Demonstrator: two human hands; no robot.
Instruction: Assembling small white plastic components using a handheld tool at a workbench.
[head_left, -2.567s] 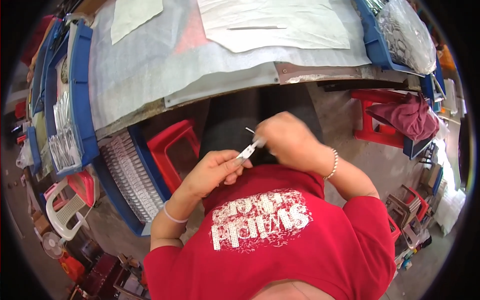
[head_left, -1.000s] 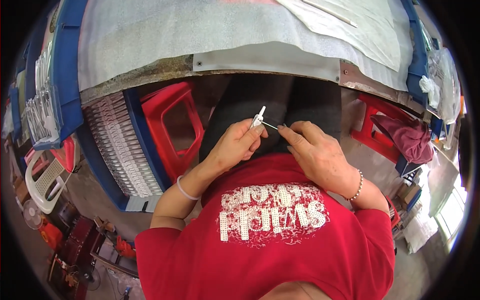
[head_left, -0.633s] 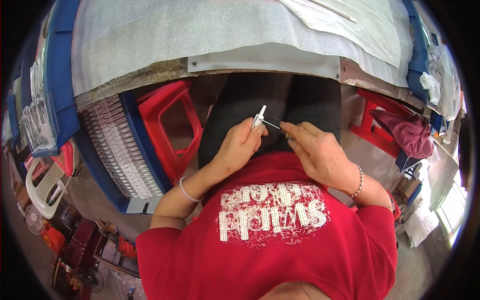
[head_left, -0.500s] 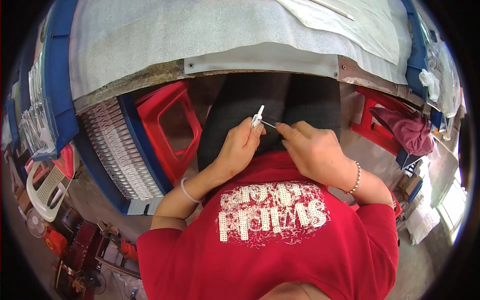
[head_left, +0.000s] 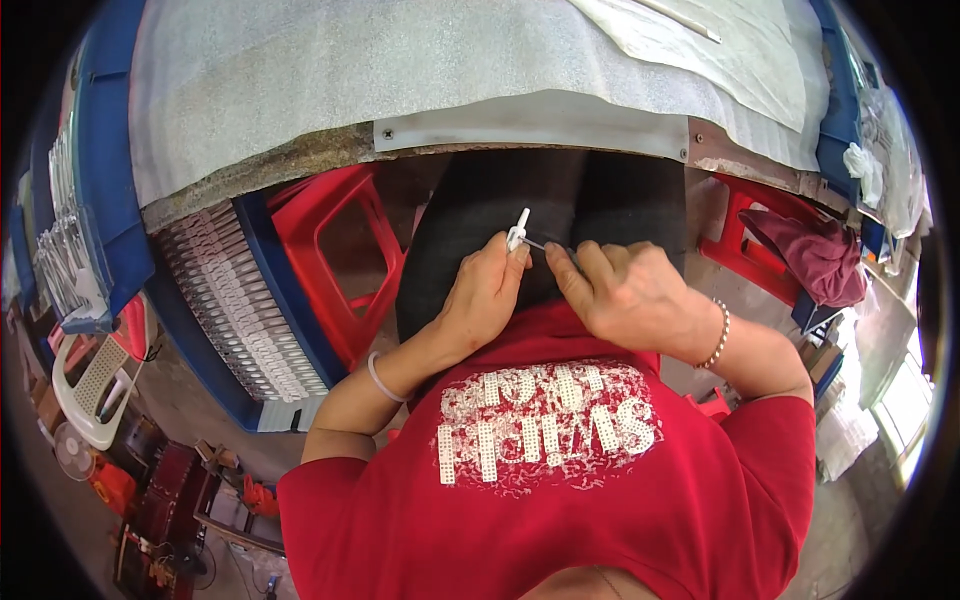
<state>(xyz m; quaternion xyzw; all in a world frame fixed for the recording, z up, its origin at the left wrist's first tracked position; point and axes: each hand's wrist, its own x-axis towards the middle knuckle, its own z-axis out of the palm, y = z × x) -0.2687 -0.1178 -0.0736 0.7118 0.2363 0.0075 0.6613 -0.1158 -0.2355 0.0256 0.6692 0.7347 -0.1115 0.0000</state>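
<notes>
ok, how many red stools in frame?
2. One stool sits under the table edge, left of the left hand; the other is right of the right hand, with a maroon cloth on it. More may be hidden under the table.

Left hand (head_left: 487, 292) and right hand (head_left: 625, 290) pinched together, fingertips meeting.

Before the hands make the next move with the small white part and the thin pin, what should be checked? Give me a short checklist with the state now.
1. Left hand grips the small white part in its fingers: ok.
2. Right hand pinches the thin pin: ok.
3. Pin tip meets the white part: cannot tell, too small.
4. Both hands are over the lap, below the table edge: ok.
5. Work is in clear sight, nothing covering it: ok.
</notes>
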